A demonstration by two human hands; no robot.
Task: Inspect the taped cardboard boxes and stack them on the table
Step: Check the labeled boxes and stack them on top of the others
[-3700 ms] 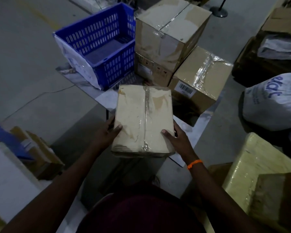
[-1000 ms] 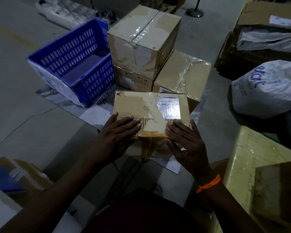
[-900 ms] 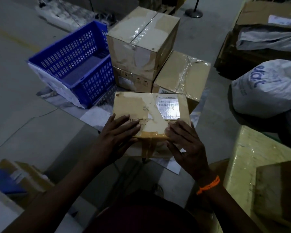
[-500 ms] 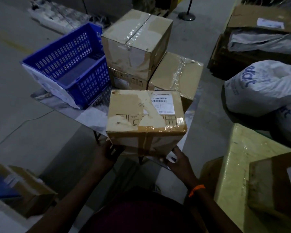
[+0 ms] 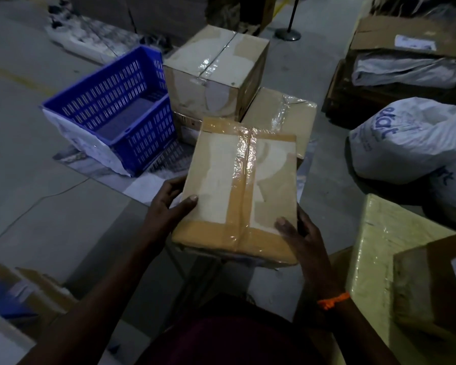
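Rotated since half a second ago: the held cardboard box (image 5: pixel 241 191) showed its barcode-label face then, now a plain face with crossed brown tape and a clear strip down the seam is up. Both hands shifted from under the near bottom corners to the near side edges.

Progress, judged: partway. Three boxes already sit on the table (image 5: pixel 153 185) at 12 o'clock from the held box: a large taped box (image 5: pixel 216 75) on top of a lower box (image 5: pixel 186 129), mostly hidden, and a film-wrapped box (image 5: pixel 282 111) just beside them at 1 o'clock. Held box is mid-inspection, not yet placed; looks lifted clear of the table over its near edge, contact can't be confirmed. Blue plastic crate (image 5: pixel 116 109) stands at 10 o'clock on the table. More parcels off the table may be left: yellow wrapped parcel (image 5: pixel 379 259) at 4 o'clock, small boxes (image 5: pixel 32 291) at 8 o'clock; whether these belong to the task can't be told. White sacks (image 5: pixel 411 138) at 2 o'clock.

Pose: left hand (image 5: pixel 169 206) clamped on the box's left near edge, thumb on top face, fingers wrapped round the side. Right hand (image 5: pixel 300 238) clamped on the right near corner, thumb on top, fingers down the side; orange wristband (image 5: pixel 333 300) on that wrist. Both forearms reach up from 6 o'clock, box tilted toward the camera.
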